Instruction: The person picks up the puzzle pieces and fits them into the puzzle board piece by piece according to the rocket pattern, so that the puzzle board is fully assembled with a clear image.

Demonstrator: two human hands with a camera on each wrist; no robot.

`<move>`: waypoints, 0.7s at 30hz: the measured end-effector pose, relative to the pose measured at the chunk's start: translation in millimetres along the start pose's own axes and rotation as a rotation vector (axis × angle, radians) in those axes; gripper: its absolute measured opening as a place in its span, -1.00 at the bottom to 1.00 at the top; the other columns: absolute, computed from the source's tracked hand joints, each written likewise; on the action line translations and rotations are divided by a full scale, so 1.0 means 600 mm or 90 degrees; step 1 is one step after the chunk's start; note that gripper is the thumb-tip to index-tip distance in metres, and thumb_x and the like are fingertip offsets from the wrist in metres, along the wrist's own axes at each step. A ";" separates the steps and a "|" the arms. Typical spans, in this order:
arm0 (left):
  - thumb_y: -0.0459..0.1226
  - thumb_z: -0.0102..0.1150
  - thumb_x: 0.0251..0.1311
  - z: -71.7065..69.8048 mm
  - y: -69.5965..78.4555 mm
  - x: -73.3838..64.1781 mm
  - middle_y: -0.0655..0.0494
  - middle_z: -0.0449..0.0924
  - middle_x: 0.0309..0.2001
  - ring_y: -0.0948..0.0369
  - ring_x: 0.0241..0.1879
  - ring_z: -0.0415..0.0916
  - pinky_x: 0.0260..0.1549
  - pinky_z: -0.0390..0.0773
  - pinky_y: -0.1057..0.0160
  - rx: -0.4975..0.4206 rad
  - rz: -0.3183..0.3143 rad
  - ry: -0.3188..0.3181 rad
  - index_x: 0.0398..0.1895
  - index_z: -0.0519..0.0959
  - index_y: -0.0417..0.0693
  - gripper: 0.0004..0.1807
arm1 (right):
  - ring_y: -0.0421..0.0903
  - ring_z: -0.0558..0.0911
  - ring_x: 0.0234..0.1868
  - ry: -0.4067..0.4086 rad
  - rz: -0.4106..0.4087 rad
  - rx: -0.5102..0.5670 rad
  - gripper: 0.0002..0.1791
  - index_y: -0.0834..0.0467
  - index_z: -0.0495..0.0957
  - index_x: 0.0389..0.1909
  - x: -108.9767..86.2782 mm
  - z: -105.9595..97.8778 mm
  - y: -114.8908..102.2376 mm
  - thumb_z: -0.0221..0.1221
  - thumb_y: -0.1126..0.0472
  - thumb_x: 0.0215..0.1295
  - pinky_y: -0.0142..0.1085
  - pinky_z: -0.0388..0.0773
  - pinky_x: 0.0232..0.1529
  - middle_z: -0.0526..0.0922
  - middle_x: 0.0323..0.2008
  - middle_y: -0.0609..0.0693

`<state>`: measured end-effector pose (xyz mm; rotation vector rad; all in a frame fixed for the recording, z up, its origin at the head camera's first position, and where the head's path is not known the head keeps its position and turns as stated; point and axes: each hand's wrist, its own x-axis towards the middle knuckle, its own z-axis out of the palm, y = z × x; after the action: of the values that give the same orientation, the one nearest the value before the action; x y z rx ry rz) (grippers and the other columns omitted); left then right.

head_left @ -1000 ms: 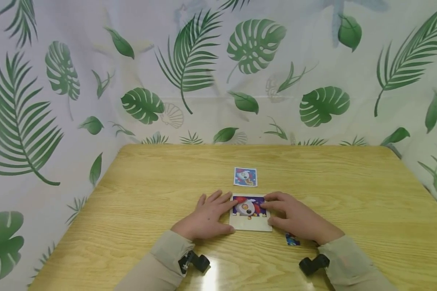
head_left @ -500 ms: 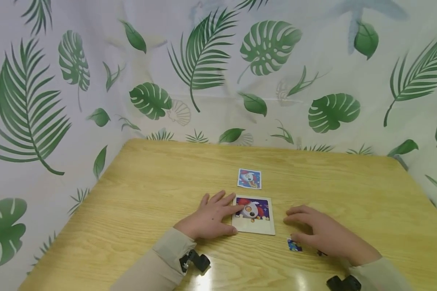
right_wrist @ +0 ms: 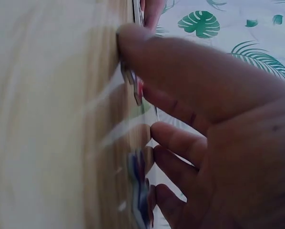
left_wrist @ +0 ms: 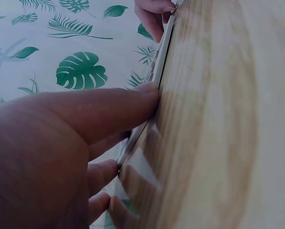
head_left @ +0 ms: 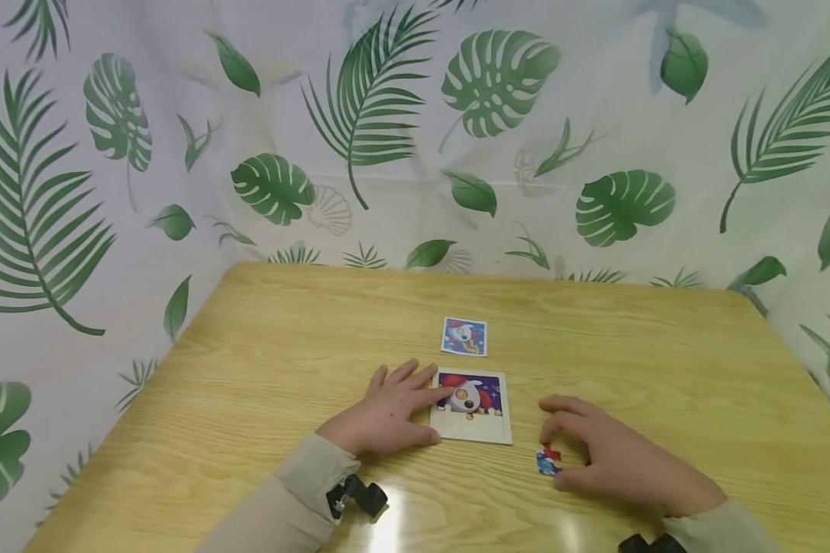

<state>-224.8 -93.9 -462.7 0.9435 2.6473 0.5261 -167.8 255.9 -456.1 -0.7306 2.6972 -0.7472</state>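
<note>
A square puzzle board (head_left: 470,430) lies flat on the table, its upper part filled with a picture of a white rocket with red parts on purple, its lower part bare and pale. My left hand (head_left: 390,415) rests at its left side, index finger stretched over the picture, thumb at the edge, as the left wrist view also shows. To the right of the board, my right hand (head_left: 615,453) has index finger and thumb curled about a small blue and red puzzle piece (head_left: 546,462), which lies low at the table. Another puzzle piece (right_wrist: 140,191) lies beneath that hand's other fingers.
Behind the board lies a small printed picture card (head_left: 464,336) with a similar rocket. The wooden table (head_left: 304,330) ends at a leaf-patterned cloth (head_left: 387,223) at the back and sides. Black wrist cameras (head_left: 363,495) sit at both sleeves.
My right hand has left the board's right edge, moved right and toward me, and its index finger and thumb have closed about the puzzle piece. The left hand stays on the board.
</note>
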 end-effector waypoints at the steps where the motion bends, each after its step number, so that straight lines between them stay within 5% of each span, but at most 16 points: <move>1: 0.12 0.22 0.30 0.000 -0.001 -0.001 0.12 -0.10 0.62 0.00 0.60 -0.35 0.42 -0.40 -0.29 0.001 0.001 0.000 0.58 0.21 0.36 -0.21 | 0.20 0.33 0.41 0.001 -0.002 0.001 -0.67 -0.36 0.49 -0.16 0.001 0.001 0.000 0.42 -0.20 0.15 0.18 0.40 0.21 0.32 0.43 -0.03; 21: 0.11 0.21 0.32 0.003 -0.004 -0.002 0.08 -0.10 0.62 -0.05 0.59 -0.32 0.41 -0.38 -0.31 -0.015 0.023 0.014 0.58 0.20 0.36 -0.22 | 0.17 0.42 0.33 0.056 -0.028 -0.001 -0.75 -0.28 0.54 -0.21 0.003 0.002 -0.001 0.43 -0.02 0.20 0.19 0.39 0.22 0.43 0.31 -0.03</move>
<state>-224.3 -95.8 -465.3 0.9852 2.6414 0.5779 -168.6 254.0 -457.3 -0.7777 2.7690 -0.8055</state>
